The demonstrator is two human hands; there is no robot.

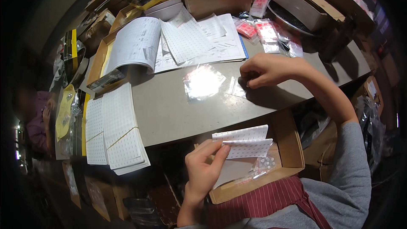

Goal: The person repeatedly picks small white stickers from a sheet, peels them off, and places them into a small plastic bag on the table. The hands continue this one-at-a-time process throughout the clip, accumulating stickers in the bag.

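Your left hand (203,164) pinches the folded printed sheets (248,149) at their left end, thumb against fingers; their long axis runs rightward from that grip. Just right of the grip and beneath the sheets sits a cardboard box (293,138), holding a clear bag of small round pieces (263,165). Well left of the same grip, 2 banded paper stacks (121,129) lie on the table (169,118).

Farther out is your right hand (272,68), fingers curled inward; I cannot tell whether its fingertips pinch anything. The small clear bag (236,88) lies immediately left of those fingertips, its long axis seeming to point away from you, so your right hand is clearly nearer to it than your left. Left of that bag, shiny clear plastic (203,82) catches the light. Beyond your right hand are red-and-white packets (267,30).
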